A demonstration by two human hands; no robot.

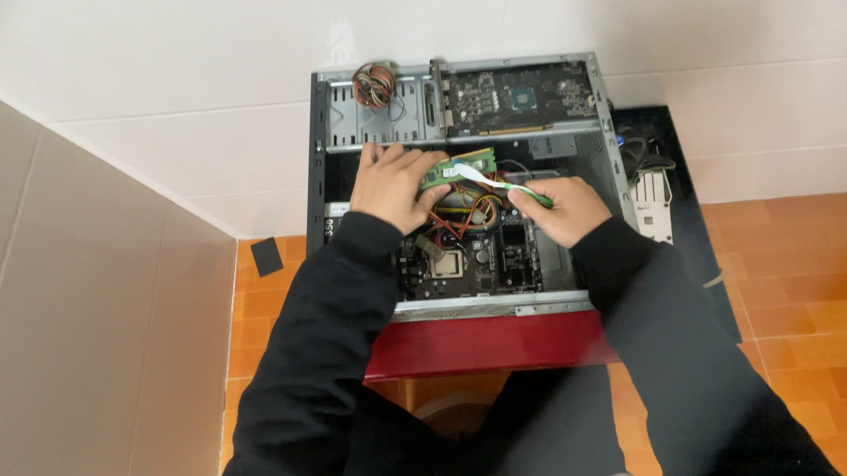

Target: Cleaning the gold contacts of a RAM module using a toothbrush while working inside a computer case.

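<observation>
the left hand (393,186) has its fingers closed around a green memory module (457,170), holding it level above the open computer case (319,166) so that the right hand (567,210), fingers closed on a white-green toothbrush (499,183), can reach its edge.

both arms in black sleeves reaching forward, elbows bent outward, wrists angled inward. left hand (393,186) knuckles up, fingers (433,194) curled shut in a grip. right hand (567,210) lower, fingers pinched closed, thumb toward the left hand. hands close together, not touching.
</observation>
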